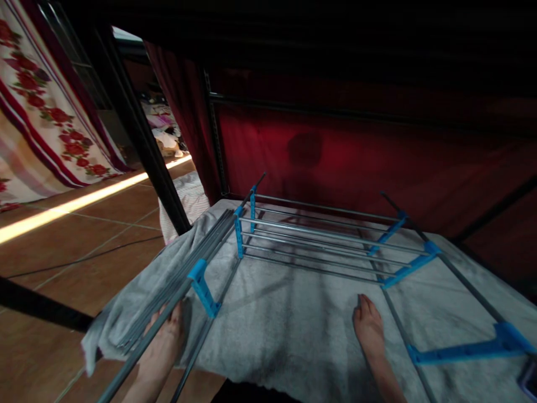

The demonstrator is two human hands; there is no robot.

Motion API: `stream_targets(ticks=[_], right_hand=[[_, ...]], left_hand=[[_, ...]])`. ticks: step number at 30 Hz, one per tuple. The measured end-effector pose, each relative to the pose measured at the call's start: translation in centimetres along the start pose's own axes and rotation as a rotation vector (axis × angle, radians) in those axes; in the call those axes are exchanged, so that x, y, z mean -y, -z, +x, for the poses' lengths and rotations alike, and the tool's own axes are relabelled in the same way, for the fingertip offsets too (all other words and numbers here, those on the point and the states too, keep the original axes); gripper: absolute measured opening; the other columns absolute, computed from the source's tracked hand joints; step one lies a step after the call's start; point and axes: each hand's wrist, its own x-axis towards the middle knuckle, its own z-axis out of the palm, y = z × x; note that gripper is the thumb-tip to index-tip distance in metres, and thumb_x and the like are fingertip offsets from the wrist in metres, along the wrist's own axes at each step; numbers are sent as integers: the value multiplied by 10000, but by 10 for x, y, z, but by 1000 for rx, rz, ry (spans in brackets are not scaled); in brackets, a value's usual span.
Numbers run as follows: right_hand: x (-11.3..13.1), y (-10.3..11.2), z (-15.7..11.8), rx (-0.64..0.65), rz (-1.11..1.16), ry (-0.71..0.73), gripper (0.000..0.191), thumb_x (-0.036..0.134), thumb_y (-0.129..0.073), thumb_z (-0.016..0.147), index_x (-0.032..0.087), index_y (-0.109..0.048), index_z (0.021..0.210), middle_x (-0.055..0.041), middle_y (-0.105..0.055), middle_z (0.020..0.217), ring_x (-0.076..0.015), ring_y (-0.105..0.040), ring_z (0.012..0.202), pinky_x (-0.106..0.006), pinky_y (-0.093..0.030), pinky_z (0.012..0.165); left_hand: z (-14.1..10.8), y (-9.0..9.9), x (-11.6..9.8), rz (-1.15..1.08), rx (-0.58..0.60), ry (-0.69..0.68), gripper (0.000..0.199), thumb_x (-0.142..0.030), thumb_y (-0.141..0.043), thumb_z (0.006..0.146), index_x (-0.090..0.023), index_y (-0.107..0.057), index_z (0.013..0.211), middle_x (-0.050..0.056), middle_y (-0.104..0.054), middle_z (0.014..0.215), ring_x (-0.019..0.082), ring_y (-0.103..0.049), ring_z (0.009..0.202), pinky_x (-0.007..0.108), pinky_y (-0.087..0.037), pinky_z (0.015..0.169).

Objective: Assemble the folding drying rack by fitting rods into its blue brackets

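Left hand (pixel 165 342), right hand (pixel 370 326): grip on anything cannot be confirmed. Rods (pixel 174 281) along the blanket's (pixel 272 330) left edge could slide off if knocked.

The long, round grey metal tube (pixel 138 350) crossing in front of the left hand (pixel 166 338) hid part of its fingers, so its contact with the bundle of thin grey metal rods (pixel 170 290) was unclear. Nearer the body than that hand, the tube ran past the bottom edge. The right hand (pixel 370 326) hid its palm side. Well to its right, 1 dark object (pixel 529 380) was cut off by the picture's edge, too partly shown to identify.
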Motion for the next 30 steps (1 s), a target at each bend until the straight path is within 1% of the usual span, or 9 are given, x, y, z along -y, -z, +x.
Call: stream_targets(ticks=[2,5,8,11,16,20,22,25,30], right_hand=[[0,-1,0,0,-4,2,475,266,-315,971,98,-528,1361,-212,-600,1303,-318,-547,1240,-495,-443,1038],[1,-2,0,-16,3,-7,462,263,-322,968,112,-540,1346,-205,-608,1297,-314,-556,1228,-497,-451,1030],[2,-2,1,-23,1,-19,457,254,-321,965,112,-546,1336,-203,-616,1285,-309,-565,1216,-494,-459,1024],[3,-3,1,-23,-16,-26,454,246,-321,959,121,-551,1329,-191,-618,1280,-301,-569,1217,-481,-466,1027],[4,-5,2,-40,-28,-43,445,236,-322,947,152,-559,1314,-157,-618,1282,-284,-570,1219,-463,-476,1029],[6,-6,2,-29,-25,-58,457,231,-319,941,146,-554,1324,-157,-617,1287,-281,-565,1224,-470,-473,1035],[6,-6,3,-16,-17,-70,461,226,-318,939,136,-560,1321,-163,-618,1283,-284,-566,1222,-470,-471,1034],[6,-7,3,-11,-1,-83,461,227,-319,938,129,-573,1311,-170,-616,1283,-292,-568,1217,-473,-467,1030],[5,-9,2,-13,-8,-76,467,219,-319,930,111,-575,1306,-181,-621,1273,-297,-569,1216,-476,-471,1028]], left_hand=[[5,1,-2,70,9,-14,433,-118,-397,924,-23,-595,1297,214,-629,1188,329,-586,1084,429,-481,948],[14,7,-6,139,47,3,381,-155,-359,966,-37,-629,1206,185,-639,1063,313,-608,995,402,-489,866],[22,9,-7,136,86,12,342,-175,-351,969,-55,-646,1095,167,-632,967,317,-616,950,401,-480,846],[26,4,-7,101,119,5,310,-176,-344,956,-72,-630,1012,174,-637,941,313,-622,919,401,-475,843],[25,-3,-10,-52,215,105,313,-198,-271,951,-114,-572,954,188,-650,965,295,-663,924,390,-495,850],[28,-1,-7,-250,265,204,352,-377,-306,941,-146,-556,1031,184,-689,1002,312,-694,903,401,-520,791],[29,2,-1,-311,257,237,418,-456,-320,920,-161,-580,1062,169,-707,986,317,-697,902,401,-528,784],[28,7,7,-356,234,288,516,-560,-332,871,-174,-629,1043,154,-716,931,339,-695,894,415,-542,775],[16,8,15,-544,240,427,627,-706,-413,774,-168,-653,990,144,-731,959,371,-689,942,439,-564,811]])
